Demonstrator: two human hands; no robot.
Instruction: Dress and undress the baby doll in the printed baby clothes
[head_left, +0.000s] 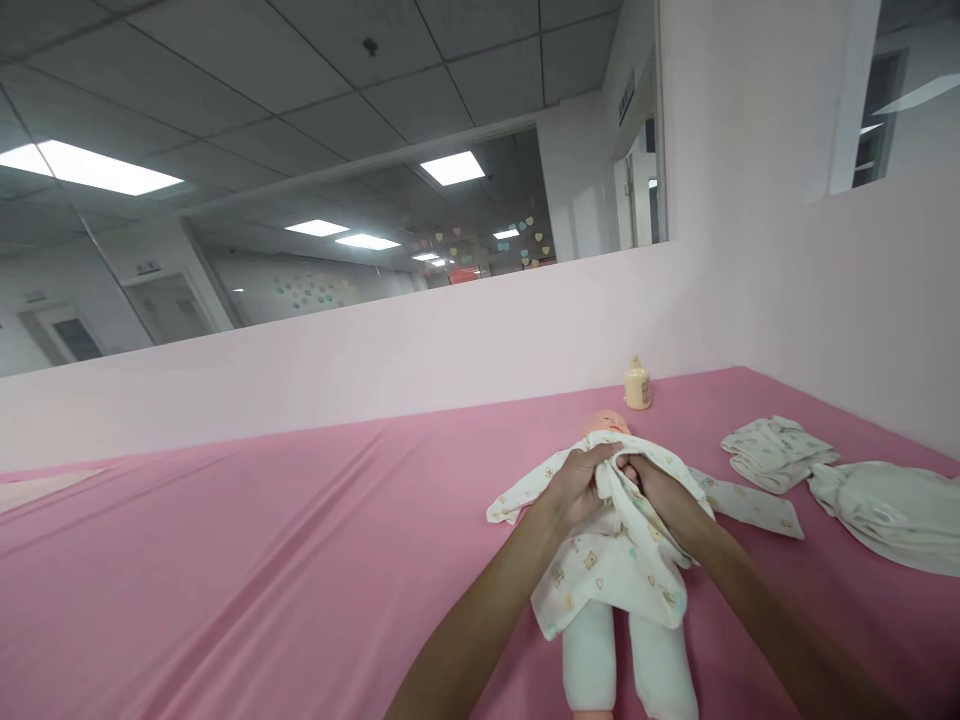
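A baby doll [606, 421] lies on its back on the pink sheet, its head pointing away from me. Its legs wear white pants [589, 655]. Over its upper body is a white baby shirt [637, 590] with small printed animals, and the sleeves stretch out to both sides. Gathered fabric near the doll's chest is pinched by my left hand [583, 485], fingers closed. Close beside it, almost touching, my right hand [646, 482] is also closed on the shirt. The doll's arms and most of its face are covered by cloth.
A small cream-coloured bottle [637, 384] stands past the doll's head by the wall. To the right lie a folded printed garment [778, 450] and a white cloth bundle [896, 510]. The pink sheet [262, 560] is creased on the left. A low wall [450, 345] with windows borders the back.
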